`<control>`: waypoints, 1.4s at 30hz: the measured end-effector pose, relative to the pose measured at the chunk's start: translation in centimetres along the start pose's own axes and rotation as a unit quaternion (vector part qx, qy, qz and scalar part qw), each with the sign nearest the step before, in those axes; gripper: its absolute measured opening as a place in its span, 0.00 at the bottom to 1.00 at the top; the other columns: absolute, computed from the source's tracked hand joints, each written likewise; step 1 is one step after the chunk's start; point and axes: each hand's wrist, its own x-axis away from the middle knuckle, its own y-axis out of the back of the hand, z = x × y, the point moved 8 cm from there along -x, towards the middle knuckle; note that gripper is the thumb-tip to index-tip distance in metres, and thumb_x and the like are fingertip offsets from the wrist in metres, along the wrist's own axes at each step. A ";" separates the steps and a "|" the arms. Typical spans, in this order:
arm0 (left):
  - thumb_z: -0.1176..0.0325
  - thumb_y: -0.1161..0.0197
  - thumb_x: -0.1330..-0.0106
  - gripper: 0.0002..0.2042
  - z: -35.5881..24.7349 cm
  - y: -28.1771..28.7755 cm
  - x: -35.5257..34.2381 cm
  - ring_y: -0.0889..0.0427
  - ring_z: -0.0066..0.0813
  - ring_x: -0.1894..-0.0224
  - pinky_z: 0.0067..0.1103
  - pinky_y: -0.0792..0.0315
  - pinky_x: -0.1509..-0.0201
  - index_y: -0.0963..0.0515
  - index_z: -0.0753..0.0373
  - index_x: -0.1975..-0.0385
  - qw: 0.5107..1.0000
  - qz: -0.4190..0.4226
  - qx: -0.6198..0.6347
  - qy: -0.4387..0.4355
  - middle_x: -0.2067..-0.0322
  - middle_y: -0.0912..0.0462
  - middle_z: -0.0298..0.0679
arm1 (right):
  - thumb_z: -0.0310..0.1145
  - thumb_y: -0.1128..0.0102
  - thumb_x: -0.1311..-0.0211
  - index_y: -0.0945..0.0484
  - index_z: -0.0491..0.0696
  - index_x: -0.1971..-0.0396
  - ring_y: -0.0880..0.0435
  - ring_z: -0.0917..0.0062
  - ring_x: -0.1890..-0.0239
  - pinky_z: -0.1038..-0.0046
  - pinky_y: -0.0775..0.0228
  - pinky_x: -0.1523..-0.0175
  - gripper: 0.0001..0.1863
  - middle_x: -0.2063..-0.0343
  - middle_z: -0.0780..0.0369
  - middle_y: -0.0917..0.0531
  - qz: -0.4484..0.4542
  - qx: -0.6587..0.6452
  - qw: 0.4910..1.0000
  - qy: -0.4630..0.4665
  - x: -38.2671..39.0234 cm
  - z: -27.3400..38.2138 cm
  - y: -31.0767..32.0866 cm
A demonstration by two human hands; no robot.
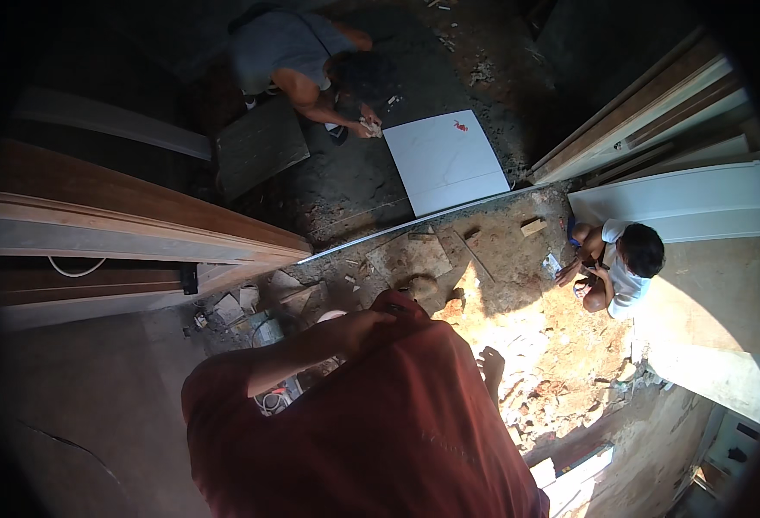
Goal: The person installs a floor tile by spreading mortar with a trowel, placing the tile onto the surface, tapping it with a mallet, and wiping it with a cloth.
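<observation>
My left hand (364, 331) is closed on the red shirt (371, 414) I wear, pinching a fold of its cloth high up at the front. That fold stands raised above the rubble floor. My right hand (491, 363) hangs beside the shirt's right side, partly in bright sun. Its fingers are loosely bent and apart, with nothing visible in them. The shirt hides most of my right arm. Beyond the doorway, a large white tile (446, 164) with a red mark lies on dark wet mortar.
A crouching person (293, 60) works at the tile's left corner, near a grey slab (261, 147). Another person (626, 263) squats at right by a white panel (673, 203). Wooden door frames (138, 220) flank the opening. Broken rubble (552, 388) covers the floor.
</observation>
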 end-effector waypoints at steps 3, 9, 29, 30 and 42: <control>0.60 0.51 0.40 0.13 0.1 0.5 -0.3 0.23 0.28 0.65 0.25 0.31 0.57 0.28 0.60 0.63 1.000 -0.002 -0.002 0.000 0.68 0.22 0.36 | 0.28 0.51 0.50 0.29 0.42 0.61 0.24 0.76 0.80 0.78 0.34 0.80 0.14 0.71 0.57 0.23 0.002 0.004 1.000 0.005 0.2 0.4 -0.2; 0.60 0.51 0.40 0.13 -0.2 -0.1 0.4 0.23 0.28 0.65 0.25 0.31 0.57 0.28 0.60 0.62 1.000 0.016 -0.005 -0.006 0.66 0.22 0.36 | 0.28 0.51 0.50 0.28 0.42 0.61 0.25 0.77 0.80 0.79 0.35 0.80 0.14 0.71 0.57 0.23 0.006 0.008 1.000 0.006 0.6 0.7 -0.3; 0.59 0.50 0.41 0.14 0.0 1.5 -0.9 0.25 0.30 0.62 0.28 0.34 0.54 0.28 0.59 0.60 1.000 0.030 0.002 -0.001 0.64 0.23 0.37 | 0.29 0.52 0.51 0.26 0.44 0.65 0.23 0.79 0.79 0.81 0.37 0.80 0.12 0.74 0.59 0.22 -0.009 -0.019 1.000 -0.007 1.9 1.5 -0.7; 0.59 0.50 0.41 0.13 0.0 1.6 -1.0 0.25 0.30 0.62 0.28 0.34 0.53 0.28 0.59 0.60 1.000 0.025 0.002 0.000 0.64 0.23 0.37 | 0.29 0.52 0.51 0.26 0.44 0.65 0.23 0.79 0.79 0.81 0.37 0.80 0.12 0.74 0.59 0.22 -0.011 -0.006 1.000 -0.004 2.0 1.6 -0.7; 0.59 0.51 0.41 0.14 -0.1 2.0 -1.1 0.26 0.29 0.61 0.27 0.34 0.53 0.29 0.58 0.59 1.000 0.010 -0.009 -0.008 0.63 0.23 0.37 | 0.27 0.52 0.50 0.25 0.43 0.66 0.24 0.79 0.81 0.81 0.38 0.81 0.11 0.75 0.59 0.22 -0.020 -0.005 1.000 0.006 1.7 2.1 -1.0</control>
